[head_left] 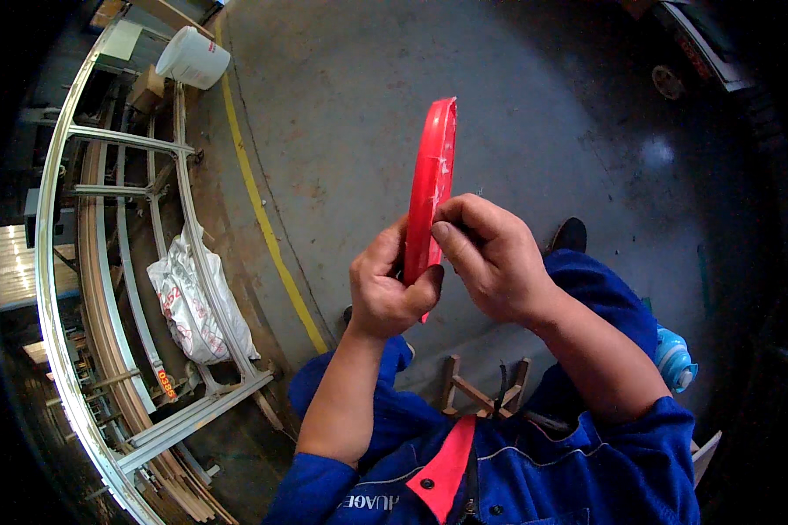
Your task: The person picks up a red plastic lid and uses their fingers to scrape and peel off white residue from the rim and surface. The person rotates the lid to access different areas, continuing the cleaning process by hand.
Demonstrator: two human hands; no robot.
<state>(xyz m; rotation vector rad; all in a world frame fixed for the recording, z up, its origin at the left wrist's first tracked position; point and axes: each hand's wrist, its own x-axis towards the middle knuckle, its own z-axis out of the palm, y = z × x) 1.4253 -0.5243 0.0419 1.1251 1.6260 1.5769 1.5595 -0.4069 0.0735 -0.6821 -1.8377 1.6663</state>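
In front of me a long, narrow red piece (430, 166) stands upright, seen nearly edge-on. Its surface is glossy, it curves at the top, and whitish, ragged bits show along its right side. My left hand (383, 284) is wrapped round its lower part, thumb on the near side. The curled fingers and thumb of my right hand (492, 254) are pinched at its right edge; whether they grip the red edge itself or a bit on it is too small to tell. What kind of thing the red piece is does not show plainly.
On the left a metal frame rack (184, 175) holds long strips and a white plastic sack (193, 306). A white bucket (193, 58) stands at its far end. A yellow line (258, 206) crosses the floor. A blue container (674, 359) is beside my right leg, and a wooden stand (473, 395) is below.
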